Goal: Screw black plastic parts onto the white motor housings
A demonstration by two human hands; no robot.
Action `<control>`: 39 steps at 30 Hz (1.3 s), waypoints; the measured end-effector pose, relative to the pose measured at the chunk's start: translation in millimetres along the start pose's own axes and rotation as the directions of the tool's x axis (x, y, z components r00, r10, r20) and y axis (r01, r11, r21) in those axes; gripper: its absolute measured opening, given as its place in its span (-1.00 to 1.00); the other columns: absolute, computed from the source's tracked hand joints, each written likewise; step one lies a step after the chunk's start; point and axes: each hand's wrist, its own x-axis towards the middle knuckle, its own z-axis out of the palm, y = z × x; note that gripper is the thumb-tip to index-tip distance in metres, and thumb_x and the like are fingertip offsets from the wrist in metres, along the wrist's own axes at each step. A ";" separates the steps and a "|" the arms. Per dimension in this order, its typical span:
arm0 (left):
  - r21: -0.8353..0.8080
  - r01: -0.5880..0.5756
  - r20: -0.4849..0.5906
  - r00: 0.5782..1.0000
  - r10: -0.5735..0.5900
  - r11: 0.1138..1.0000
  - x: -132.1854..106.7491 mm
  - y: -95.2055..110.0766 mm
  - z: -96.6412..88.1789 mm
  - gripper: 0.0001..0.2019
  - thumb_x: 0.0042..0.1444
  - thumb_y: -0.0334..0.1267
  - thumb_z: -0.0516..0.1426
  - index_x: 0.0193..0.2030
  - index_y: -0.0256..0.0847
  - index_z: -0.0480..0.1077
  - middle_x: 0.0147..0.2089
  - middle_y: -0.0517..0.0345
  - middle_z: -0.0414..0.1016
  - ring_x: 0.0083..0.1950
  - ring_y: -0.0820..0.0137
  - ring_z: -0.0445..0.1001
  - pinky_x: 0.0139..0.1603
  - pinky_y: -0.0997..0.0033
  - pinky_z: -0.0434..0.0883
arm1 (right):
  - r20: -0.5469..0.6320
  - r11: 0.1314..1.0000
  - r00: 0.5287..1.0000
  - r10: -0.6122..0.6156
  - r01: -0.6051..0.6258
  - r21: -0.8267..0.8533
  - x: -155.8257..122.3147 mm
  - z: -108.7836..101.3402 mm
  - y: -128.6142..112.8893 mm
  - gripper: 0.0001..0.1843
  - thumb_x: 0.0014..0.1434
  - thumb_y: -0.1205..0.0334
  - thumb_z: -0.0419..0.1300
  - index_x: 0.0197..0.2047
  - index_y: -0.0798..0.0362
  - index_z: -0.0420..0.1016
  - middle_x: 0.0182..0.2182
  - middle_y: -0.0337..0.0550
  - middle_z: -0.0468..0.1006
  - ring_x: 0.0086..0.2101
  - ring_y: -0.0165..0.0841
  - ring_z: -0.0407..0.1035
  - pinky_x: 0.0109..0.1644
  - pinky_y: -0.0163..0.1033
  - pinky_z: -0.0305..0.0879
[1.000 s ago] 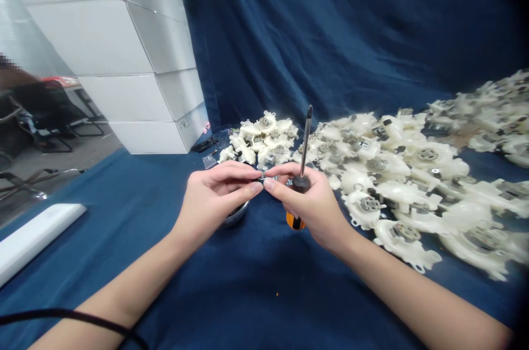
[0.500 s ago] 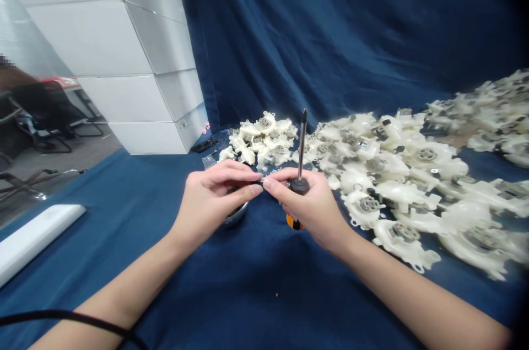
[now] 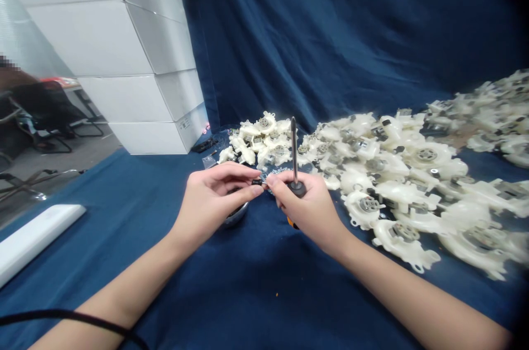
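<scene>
- While the fingertips of both hands almost meet, the small dark part (image 3: 257, 182) pinched between the left hand's (image 3: 217, 201) thumb and fingers is too small and covered to make out.
- The right hand (image 3: 306, 206) closes narrowly round a screwdriver (image 3: 293, 146), its shaft upright, its orange handle end mostly hidden.
- One metal bowl (image 3: 235, 215) shows only as a sliver beneath the left hand.
- Two heaps of white plastic housings (image 3: 392, 173) lie beyond, too many to count.
- Blue cloth (image 3: 264, 295) covers the table and hangs behind it, beside stacked white boxes (image 3: 144, 63); an office chair (image 3: 41, 113) stands farther left.
</scene>
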 end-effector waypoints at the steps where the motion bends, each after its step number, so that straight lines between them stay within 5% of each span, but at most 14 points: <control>1: -0.008 0.010 -0.015 1.000 -0.010 1.000 0.2 -0.6 -0.1 -0.77 -0.05 -0.27 0.46 -0.21 -0.15 0.67 -0.17 0.10 0.67 -0.16 0.37 0.65 -0.03 0.44 0.67 | -0.004 1.000 1.000 -0.002 0.002 0.000 -0.3 0.0 -0.8 -0.56 0.21 -0.16 0.28 -0.38 0.10 0.54 -0.64 -0.34 0.29 -0.64 -0.59 0.11 -0.60 -0.40 0.05; 6: 0.005 0.019 -0.070 0.997 -0.019 1.000 1.2 -3.9 -1.2 -0.72 -0.06 -0.22 0.46 -0.17 -0.16 0.67 -0.15 0.05 0.68 -0.13 0.31 0.66 -0.04 0.38 0.68 | -0.075 0.999 0.996 -0.047 0.047 -0.008 -2.7 -1.5 -6.0 -0.62 0.12 -0.07 0.39 -0.12 0.03 0.62 -0.56 -0.37 0.31 -0.62 -0.60 0.13 -0.56 -0.40 0.10; 28: -0.037 0.043 0.003 0.999 -0.042 0.998 1.8 -2.3 -0.2 -0.79 -0.05 -0.27 0.46 -0.22 -0.12 0.68 -0.19 0.13 0.67 -0.16 0.42 0.64 -0.08 0.60 0.63 | -0.051 0.976 0.987 -0.151 0.141 -0.166 -3.8 -0.9 -3.5 -0.70 0.24 -0.05 0.29 -0.21 0.03 0.62 -0.56 -0.32 0.30 -0.53 -0.55 0.10 -0.47 -0.37 0.05; 39: -0.050 0.073 0.057 0.996 -0.070 0.996 0.8 -1.3 -0.3 -0.81 -0.04 -0.29 0.45 -0.24 -0.10 0.69 -0.20 0.18 0.64 -0.16 0.47 0.63 -0.08 0.71 0.60 | 0.044 0.883 0.953 -0.301 0.296 -0.364 -3.8 -2.0 -2.9 -0.71 0.35 0.08 0.15 -0.34 0.07 0.47 -0.51 -0.31 0.33 -0.45 -0.53 0.20 -0.29 -0.37 0.15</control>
